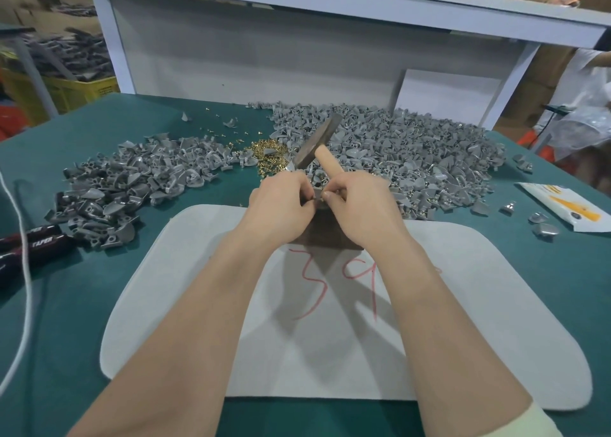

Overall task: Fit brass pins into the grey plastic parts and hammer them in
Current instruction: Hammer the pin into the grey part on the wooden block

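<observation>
Fitting step, by the look of it; no strike yet.

Layout: green table [82, 304], grey mat [463, 337] marked "39" in red, dark block [330, 238] at the mat's far edge. Main heap of grey plastic parts [413, 158] sits behind-right, with a second heap [132, 185] on the left. A small heap of brass pins [267, 150] lies between them.

Person's left hand [281, 201] pinches one grey part [316, 194] just above the block. Right hand [360, 205] is curled round the hammer [317, 145] handle, head pointing up and away. Its thumb and forefinger also pinch at the part, probably on a pin, but that's too small to tell.

Risks:
- One hand carries the hammer and does the fine pinch, so handle weight could tip the pin askew. A crooked pin likely bends or splits the plastic when struck.
- A dropped pin is lost in the heap below.
- Left fingertips sit close to the strike point.

The part looks small, matte grey and curved. It's mostly hidden by fingers, so the pin hole isn't visible.
</observation>
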Available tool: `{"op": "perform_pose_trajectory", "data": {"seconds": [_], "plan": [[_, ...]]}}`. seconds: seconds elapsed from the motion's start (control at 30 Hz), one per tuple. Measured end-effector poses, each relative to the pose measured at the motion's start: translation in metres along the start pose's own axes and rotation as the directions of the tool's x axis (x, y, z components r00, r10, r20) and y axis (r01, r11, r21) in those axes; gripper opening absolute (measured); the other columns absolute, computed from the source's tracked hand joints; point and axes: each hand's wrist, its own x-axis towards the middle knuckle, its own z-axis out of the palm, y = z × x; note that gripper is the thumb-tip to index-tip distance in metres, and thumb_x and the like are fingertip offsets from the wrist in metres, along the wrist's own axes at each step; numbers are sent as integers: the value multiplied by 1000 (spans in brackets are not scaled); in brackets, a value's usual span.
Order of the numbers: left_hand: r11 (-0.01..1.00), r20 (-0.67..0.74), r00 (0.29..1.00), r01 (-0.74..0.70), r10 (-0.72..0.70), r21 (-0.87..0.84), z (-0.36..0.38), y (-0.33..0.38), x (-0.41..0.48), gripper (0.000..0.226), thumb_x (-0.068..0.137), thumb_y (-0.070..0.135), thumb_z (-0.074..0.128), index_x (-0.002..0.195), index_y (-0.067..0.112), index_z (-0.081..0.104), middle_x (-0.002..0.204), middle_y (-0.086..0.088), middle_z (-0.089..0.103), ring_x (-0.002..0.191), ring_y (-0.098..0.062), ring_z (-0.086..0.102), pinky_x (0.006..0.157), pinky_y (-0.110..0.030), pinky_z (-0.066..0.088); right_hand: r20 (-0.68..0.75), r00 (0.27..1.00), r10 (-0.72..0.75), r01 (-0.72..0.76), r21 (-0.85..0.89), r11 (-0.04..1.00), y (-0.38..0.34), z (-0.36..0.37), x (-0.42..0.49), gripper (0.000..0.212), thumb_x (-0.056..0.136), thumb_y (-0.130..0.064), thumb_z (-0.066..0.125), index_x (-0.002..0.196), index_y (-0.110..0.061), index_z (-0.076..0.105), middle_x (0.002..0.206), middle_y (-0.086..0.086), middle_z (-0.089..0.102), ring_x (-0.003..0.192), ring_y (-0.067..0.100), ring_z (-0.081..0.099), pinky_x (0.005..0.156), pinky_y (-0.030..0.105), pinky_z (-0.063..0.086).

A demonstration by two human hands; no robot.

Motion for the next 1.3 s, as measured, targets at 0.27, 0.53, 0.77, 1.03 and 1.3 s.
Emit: {"op": "perform_pose_trajectory", "data": {"seconds": [0.27, 0.53, 0.77, 1.03, 1.3], "plan": [[1000, -1, 1000, -6, 6, 14, -1, 2, 0, 8, 88, 23, 62, 82, 18, 58, 93, -3, 66, 97, -27, 59, 90, -43, 47, -60, 997, -51, 46, -69, 997, -1, 5, -2, 31, 93, -22, 55, 122, -28, 61, 99, 9, 58, 87, 29, 57, 70, 31, 39], [999, -24, 999, -33, 34, 20, -1, 5, -3, 10, 88, 22, 62, 83, 14, 59, 93, -6, 65, 96, -30, 59, 88, -43, 47, -68, 997, -45, 38, -104, 994, -2, 6, -2, 33, 93, -19, 54, 125, -27, 58, 92, 4, 48, 89, 29, 57, 71, 31, 39], [1000, 16, 1000, -2, 2, 7, -2, 4, -2, 10, 89, 22, 61, 81, 19, 57, 92, -4, 65, 96, -29, 59, 90, -42, 48, -35, 999, -36, 32, -116, 993, -5, 2, -4, 29, 94, -20, 52, 121, -28, 60, 92, 4, 44, 89, 30, 57, 71, 32, 37], [1000, 14, 1000, 2, -2, 8, -1, 3, -1, 10, 90, 24, 61, 82, 19, 57, 90, -2, 62, 98, -29, 59, 89, -42, 48, -32, 999, -5, 2, -110, 994, -6, 2, -5, 18, 93, -22, 54, 106, -28, 65, 91, 3, 45, 87, 30, 56, 69, 31, 35], [999, 9, 1000, -28, 27, 44, -2, 6, -3, 9, 88, 19, 60, 82, 17, 55, 92, -6, 63, 96, -33, 58, 87, -42, 47, -18, 999, -47, 41, -250, 967, -12, -2, -4, 38, 93, -17, 53, 125, -36, 55, 90, 1, 41, 84, 30, 55, 65, 31, 34]]}}
